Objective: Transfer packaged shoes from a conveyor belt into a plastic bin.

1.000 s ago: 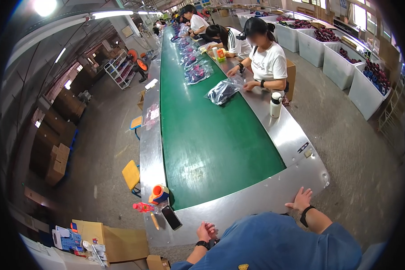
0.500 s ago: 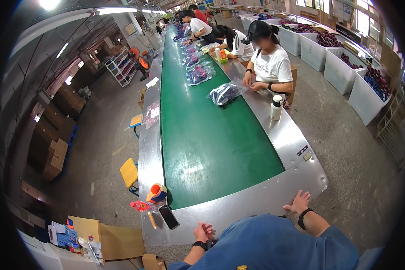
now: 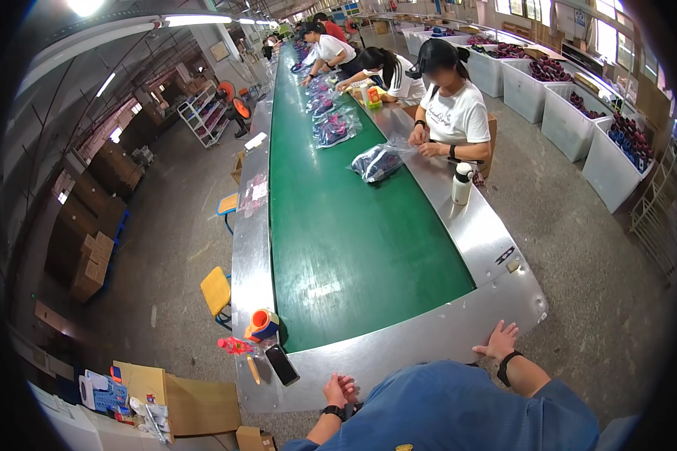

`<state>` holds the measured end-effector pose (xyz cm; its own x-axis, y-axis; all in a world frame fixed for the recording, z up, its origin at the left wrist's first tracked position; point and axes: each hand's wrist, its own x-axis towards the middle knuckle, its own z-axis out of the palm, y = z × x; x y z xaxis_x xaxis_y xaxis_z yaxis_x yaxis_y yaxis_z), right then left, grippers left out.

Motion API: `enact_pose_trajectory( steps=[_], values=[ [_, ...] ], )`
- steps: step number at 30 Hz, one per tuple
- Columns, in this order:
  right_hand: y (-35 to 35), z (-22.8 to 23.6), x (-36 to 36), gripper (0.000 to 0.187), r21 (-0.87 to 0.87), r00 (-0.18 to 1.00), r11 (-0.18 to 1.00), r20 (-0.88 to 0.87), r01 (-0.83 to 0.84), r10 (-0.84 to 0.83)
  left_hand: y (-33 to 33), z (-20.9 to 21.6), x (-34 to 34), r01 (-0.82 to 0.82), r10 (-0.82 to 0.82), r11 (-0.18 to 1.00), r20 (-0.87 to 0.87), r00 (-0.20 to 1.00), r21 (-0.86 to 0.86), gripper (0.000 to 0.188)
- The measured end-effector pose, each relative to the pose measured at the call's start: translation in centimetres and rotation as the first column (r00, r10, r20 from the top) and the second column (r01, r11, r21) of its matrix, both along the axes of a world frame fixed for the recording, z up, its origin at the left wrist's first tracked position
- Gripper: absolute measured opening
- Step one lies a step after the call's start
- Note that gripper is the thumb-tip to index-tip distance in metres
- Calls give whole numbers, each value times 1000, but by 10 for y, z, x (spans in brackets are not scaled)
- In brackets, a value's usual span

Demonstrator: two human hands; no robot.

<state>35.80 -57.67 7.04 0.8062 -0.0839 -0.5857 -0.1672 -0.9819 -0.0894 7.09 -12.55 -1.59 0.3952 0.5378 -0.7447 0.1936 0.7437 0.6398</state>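
Observation:
My right hand point(image 3: 498, 340) lies on the metal end of the conveyor table point(image 3: 421, 331), its fingers spread and nothing in it. My left hand point(image 3: 339, 389) rests at the near edge of the same metal end. Its fingers are loosely bent, slightly apart, with nothing visible in them. To the left of that hand are a black phone point(image 3: 282, 365), a yellow-orange cutter-like tool point(image 3: 253, 370), an orange-and-blue tape dispenser point(image 3: 262, 325) and a red-labelled bottle point(image 3: 235, 345) lying down.
A green belt point(image 3: 353, 255) runs away from me with bagged shoes point(image 3: 335, 128) on it. At the right, a co-worker point(image 3: 453, 105) handles a clear bag of shoes point(image 3: 377, 162) near a white bottle point(image 3: 462, 184). White bins point(image 3: 613, 165) of shoes stand far right; yellow stools point(image 3: 217, 292) at left.
The co-worker's bag of shoes has shifted slightly nearer and the co-worker's hands have moved a little. Farther workers have changed their reach. My hands stay in place.

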Motion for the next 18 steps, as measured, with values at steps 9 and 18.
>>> enact_pose_trajectory(
  steps=[9,18],
  values=[
    [-4,-8,-1,153,2,1000,1000,8,4,-4,-2,0,-3,-18,20,999,30,999,-44,39],
    [-4,-6,0,153,17,1000,1000,-6,15,-14,0,-7,-5,-11,15,998,50,999,-69,41]
  ],
)
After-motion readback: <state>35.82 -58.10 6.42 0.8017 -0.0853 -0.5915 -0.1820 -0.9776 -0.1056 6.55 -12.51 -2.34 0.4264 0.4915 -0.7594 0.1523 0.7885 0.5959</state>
